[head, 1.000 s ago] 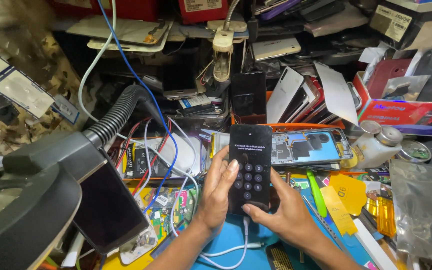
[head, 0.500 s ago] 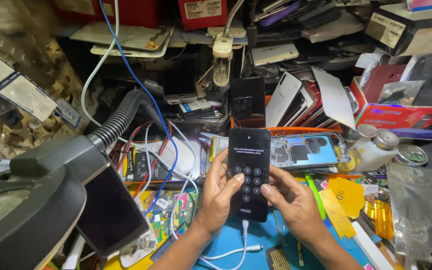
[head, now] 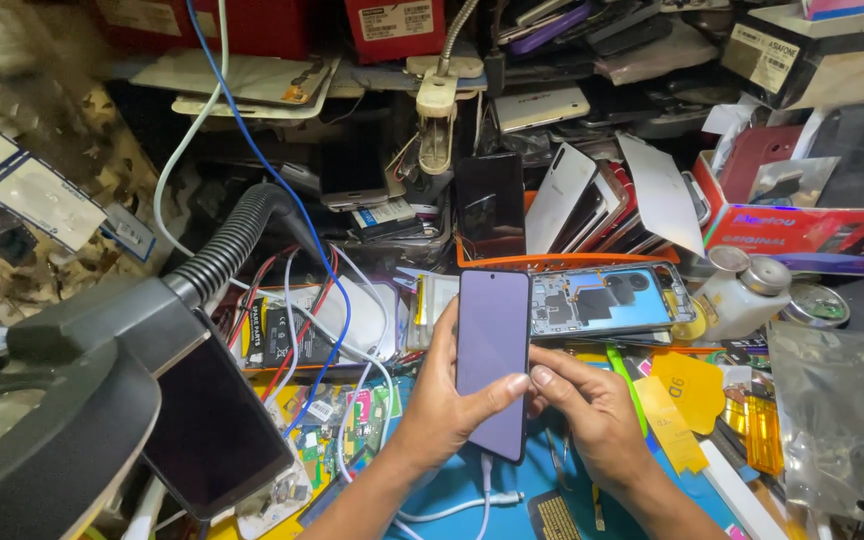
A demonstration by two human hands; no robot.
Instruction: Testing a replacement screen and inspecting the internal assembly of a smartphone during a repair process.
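The smartphone (head: 492, 362) stood upright above the blue mat (head: 452, 490), a white cable (head: 485, 480) in its bottom port. Left hand (head: 442, 410) clamped its edges; right hand (head: 592, 405) steadied the right side. Likely light, stiff, slippery glass, best held by the edges. Clutter crowded the desk (head: 372, 420), leaving little room.

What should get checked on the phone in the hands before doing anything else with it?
1. Left hand grips the phone by its edge, thumb on the glass: ok.
2. Right hand steadies the other edge: ok.
3. Screen showing something: not ok, it is blank and greyish.
4. White cable at the phone's bottom end: cannot tell if fully seated.
5. Glass free of cracks: cannot tell.
6. Opened phone frame behind lies apart from the held phone: ok.
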